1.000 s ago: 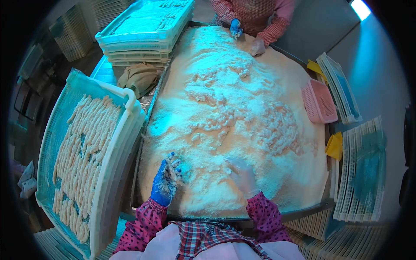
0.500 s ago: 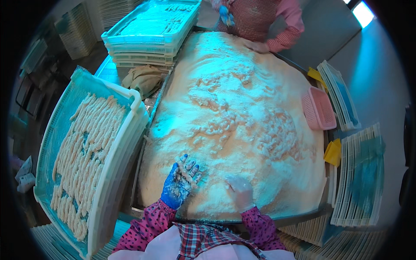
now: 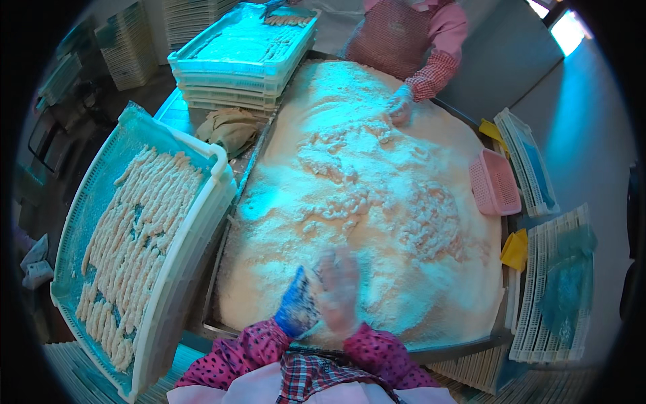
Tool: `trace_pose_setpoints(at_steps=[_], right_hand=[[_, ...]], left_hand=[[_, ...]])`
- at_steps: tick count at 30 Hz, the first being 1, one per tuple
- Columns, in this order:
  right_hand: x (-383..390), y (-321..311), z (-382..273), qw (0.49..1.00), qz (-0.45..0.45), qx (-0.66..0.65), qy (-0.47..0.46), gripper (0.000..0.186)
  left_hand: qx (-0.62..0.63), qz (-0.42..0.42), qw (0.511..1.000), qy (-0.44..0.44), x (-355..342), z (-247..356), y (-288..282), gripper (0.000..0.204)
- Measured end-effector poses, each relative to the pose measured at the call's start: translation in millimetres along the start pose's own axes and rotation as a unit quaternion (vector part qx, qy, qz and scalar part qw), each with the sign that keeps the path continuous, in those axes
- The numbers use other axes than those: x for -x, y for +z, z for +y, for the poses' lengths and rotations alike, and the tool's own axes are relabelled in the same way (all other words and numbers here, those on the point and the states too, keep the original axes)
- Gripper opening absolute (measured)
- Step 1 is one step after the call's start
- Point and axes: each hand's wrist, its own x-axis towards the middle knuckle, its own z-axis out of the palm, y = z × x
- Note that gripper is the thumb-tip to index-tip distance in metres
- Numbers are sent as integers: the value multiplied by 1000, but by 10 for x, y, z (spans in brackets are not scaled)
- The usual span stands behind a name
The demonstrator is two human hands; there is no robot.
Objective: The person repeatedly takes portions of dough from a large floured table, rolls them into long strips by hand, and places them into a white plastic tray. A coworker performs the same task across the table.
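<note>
Above the near edge of a broad bed of pale, floury powder (image 3: 276, 236), my two gloved hands are close together. My left hand (image 3: 296, 308), in a blue glove dusted with powder, has its fingers partly hidden beside the other hand. My right hand (image 3: 338, 293), in a pale thin glove, is smeared by motion and overlaps the left. Whether anything is between the palms cannot be made out. Clumps of coated pieces (image 3: 431, 219) lie in the powder to the right. At left, rows of powder-coated strips (image 3: 138, 236) fill the top tray (image 3: 225, 158) of a stack.
A co-worker's gloved hand (image 3: 400, 104) touches the powder's far side. Stacked trays (image 3: 222, 71) stand far left beside a crumpled cloth (image 3: 230, 128). Along the right edge are a pink basket (image 3: 494, 182), a yellow cloth (image 3: 515, 249) and upright trays (image 3: 555, 289).
My right hand has moved left to meet my left hand, which was palm up holding powder-coated pieces and has turned inward. The co-worker's hand has moved onto the powder.
</note>
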Motion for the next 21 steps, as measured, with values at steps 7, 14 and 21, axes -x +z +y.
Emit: trace_pose_setpoints(at_steps=[7,14,21], right_hand=[[-113,112,142,998,45,-13,47,56],[-146,174,128,980,50,-150,118,72],[-572,128,544,981,93,-122,121,57]], left_hand=[[-178,105,966,-156,1,266,21,58],[-171,140,912,-345,78,445,95,63],[-117,184,952,-218,-124,875,-399,49]])
